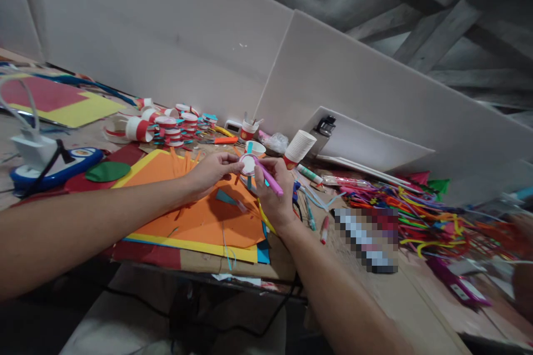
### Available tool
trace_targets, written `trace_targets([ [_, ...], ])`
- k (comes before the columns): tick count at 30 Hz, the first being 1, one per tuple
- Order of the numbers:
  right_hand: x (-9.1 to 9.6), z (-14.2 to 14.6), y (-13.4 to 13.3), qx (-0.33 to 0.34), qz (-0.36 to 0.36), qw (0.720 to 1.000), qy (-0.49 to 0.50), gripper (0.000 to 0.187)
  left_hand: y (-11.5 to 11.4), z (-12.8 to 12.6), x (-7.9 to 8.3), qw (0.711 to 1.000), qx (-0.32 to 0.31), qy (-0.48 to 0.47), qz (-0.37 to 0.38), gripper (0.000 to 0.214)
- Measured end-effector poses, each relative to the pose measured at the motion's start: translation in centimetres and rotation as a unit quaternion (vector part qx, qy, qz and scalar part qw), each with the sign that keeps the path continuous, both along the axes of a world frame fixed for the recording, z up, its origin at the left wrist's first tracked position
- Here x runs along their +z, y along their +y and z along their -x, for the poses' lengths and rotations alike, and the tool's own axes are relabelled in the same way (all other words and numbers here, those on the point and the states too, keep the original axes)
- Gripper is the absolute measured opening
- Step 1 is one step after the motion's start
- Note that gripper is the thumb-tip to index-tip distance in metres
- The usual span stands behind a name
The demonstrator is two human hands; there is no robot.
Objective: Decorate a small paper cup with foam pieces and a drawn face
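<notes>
Above the orange paper sheets, my left hand (pixel 212 173) pinches the edge of a small white paper-cup base (pixel 249 165) with a thin rim. Blue strips stick out above and below it. A slim pink pen (pixel 271 178) is gripped in my right hand (pixel 275 191), its upper end close to the cup base. My right fingertips are near the base too; whether they touch it I cannot tell. Just behind the hands stands a white paper cup (pixel 255 148). Loose orange strips (pixel 183 162) lie beside my left wrist.
Several cut red-and-white cup pieces (pixel 166 122) sit at the back left. A stack of paper cups (pixel 300 147) stands right of centre. Colourful pipe cleaners (pixel 416 211) heap on the right. A blue power strip (pixel 58 169) lies at left. A white board wall (pixel 166 33) closes the back.
</notes>
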State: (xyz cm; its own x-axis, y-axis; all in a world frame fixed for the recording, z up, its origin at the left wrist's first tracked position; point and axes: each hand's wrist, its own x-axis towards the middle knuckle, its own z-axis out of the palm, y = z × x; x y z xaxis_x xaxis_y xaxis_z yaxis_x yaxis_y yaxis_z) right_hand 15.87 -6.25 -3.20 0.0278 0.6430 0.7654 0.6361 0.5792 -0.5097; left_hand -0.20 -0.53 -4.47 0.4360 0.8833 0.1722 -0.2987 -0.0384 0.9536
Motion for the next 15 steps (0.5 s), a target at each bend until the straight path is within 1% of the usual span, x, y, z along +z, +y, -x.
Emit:
trace_targets([
  [6, 0.57, 0.3, -0.35, -0.022, -0.013, 0.999, -0.021, 0.012, -0.13, 0.01, 0.18, 1.0, -0.002, 0.01, -0.023, 0.026],
  [9, 0.62, 0.25, -0.36, -0.018, -0.023, 0.999, -0.035, 0.011, -0.14, 0.02, 0.23, 0.999, 0.003, 0.022, -0.038, 0.026],
  [15, 0.39, 0.07, -0.25, -0.011, -0.019, 0.999, -0.049, 0.011, -0.01, -0.03, 0.14, 0.998, 0.009, 0.036, -0.055, 0.025],
])
